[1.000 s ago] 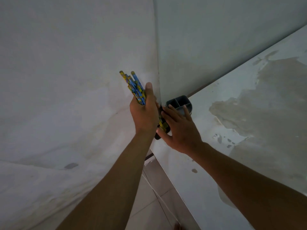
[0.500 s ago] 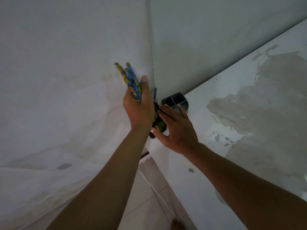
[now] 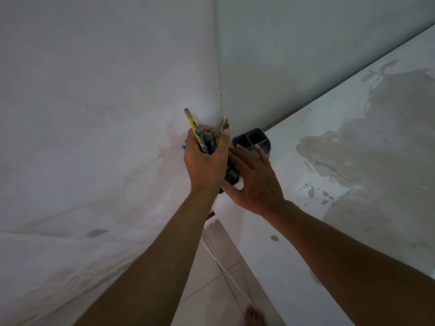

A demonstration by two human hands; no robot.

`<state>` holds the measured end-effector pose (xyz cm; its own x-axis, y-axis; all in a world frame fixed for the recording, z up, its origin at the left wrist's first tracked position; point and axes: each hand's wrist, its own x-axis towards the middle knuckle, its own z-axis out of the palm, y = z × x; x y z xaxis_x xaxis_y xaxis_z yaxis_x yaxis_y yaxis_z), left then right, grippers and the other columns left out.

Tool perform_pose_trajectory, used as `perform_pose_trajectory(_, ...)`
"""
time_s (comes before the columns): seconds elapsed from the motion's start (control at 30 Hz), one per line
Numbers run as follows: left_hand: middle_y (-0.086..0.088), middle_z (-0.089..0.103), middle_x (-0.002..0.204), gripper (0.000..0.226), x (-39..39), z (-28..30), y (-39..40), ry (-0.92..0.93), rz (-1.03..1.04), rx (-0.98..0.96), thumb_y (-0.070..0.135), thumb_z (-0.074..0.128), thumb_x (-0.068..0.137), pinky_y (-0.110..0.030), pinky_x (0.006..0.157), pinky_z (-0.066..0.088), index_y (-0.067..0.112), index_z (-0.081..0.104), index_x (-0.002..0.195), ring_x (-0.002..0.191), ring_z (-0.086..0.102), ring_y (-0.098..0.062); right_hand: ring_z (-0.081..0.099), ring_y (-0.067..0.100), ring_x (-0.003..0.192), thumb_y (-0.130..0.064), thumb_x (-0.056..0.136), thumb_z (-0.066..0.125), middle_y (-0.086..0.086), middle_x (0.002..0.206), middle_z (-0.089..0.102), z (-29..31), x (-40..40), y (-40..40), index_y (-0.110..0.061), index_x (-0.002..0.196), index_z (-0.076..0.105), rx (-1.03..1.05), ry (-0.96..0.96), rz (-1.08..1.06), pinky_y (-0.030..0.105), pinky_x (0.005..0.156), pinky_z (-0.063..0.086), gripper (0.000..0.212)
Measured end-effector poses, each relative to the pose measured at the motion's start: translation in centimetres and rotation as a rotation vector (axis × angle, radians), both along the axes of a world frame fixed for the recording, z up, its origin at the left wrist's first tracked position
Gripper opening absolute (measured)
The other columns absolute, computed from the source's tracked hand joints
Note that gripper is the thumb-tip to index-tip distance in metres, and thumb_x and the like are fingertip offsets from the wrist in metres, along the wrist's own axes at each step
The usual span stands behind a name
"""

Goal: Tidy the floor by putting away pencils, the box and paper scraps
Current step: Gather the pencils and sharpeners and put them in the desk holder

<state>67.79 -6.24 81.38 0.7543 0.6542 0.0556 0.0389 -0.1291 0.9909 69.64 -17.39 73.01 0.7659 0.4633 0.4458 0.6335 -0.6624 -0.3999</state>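
Pencils (image 3: 199, 135) fan upward out of left hand's (image 3: 204, 161) grip.

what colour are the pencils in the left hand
Blue and yellow patterned pencils, gripped in the left hand; the head view, the only one, shows them.

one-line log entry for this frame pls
left hand: grips pencils | right hand: open, fingers on pencil holder | holder: on shelf, in wall corner | step: pencils over holder, not released
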Motion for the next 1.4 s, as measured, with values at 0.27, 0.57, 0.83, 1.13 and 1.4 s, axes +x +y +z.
perform_pose_trajectory(0.27, 0.013, 0.062, 0.090, 0.042, -0.5, 1.3, -0.4, -0.075, 0.028, 0.178, 0.028, 0.079, 0.083, -0.010, 0.071, 0.051, 0.008, 0.055, 0.110, 0.080, 0.064, 0.006, 0.045, 0.015, 0.136, -0.062, 0.091, 0.050, 0.001, 0.138, 0.058, 0.0, 0.1, 0.0, -0.016, 0.132, 0.060, 0.002, -0.004, 0.010, 0.045, 0.119, 0.023, 0.063)
perform_pose_trajectory(0.57, 0.002, 0.067, 0.107, 0.073, -0.9, 2.0, 0.5, -0.113, 0.020, 0.402, 0.042, 0.086, 0.073, -0.014, 0.085, 0.052, 0.014, 0.051, 0.130, 0.097, 0.065, -0.005, 0.046, 0.017, 0.135, -0.062, 0.089, 0.051, 0.002, 0.137, 0.058, 0.7, -0.2, -0.2, -0.016, 0.131, 0.057, -0.008, 0.024, 0.010, 0.042, 0.120, 0.022, 0.063)
perform_pose_trajectory(0.83, 0.001, 0.069, 0.094, 0.023, -0.6, 2.1, 0.5, -0.144, 0.103, 0.347, 0.008, 0.055, 0.097, -0.011, 0.077, 0.050, 0.012, 0.058, 0.119, 0.087, 0.066, -0.006, 0.047, 0.021, 0.133, -0.057, 0.087, 0.055, 0.005, 0.135, 0.060, 1.0, -0.8, -0.5, -0.015, 0.128, 0.059, 0.020, -0.006, 0.008, 0.046, 0.118, 0.027, 0.059)
perform_pose_trajectory(1.13, -0.010, 0.066, 0.126, 0.032, -1.6, -0.5, 0.5, -0.089, -0.024, 0.579, 0.007, 0.047, 0.098, -0.026, 0.104, 0.046, 0.002, 0.063, 0.125, 0.118, 0.060, -0.019, 0.042, 0.019, 0.137, -0.060, 0.096, 0.040, 0.001, 0.140, 0.056, 0.8, -0.3, -0.3, -0.021, 0.136, 0.054, -0.081, -0.012, 0.028, 0.048, 0.116, 0.024, 0.058)
perform_pose_trajectory(1.4, -0.007, 0.064, 0.129, 0.038, -4.6, -0.2, 1.8, -0.138, -0.070, 0.524, 0.019, 0.064, 0.094, -0.038, 0.093, 0.056, 0.010, 0.061, 0.131, 0.114, 0.064, -0.018, 0.047, 0.023, 0.132, -0.055, 0.096, 0.044, 0.009, 0.138, 0.056, 2.2, -1.2, 0.0, -0.010, 0.134, 0.053, 0.070, 0.076, 0.002, 0.048, 0.110, 0.037, 0.059)
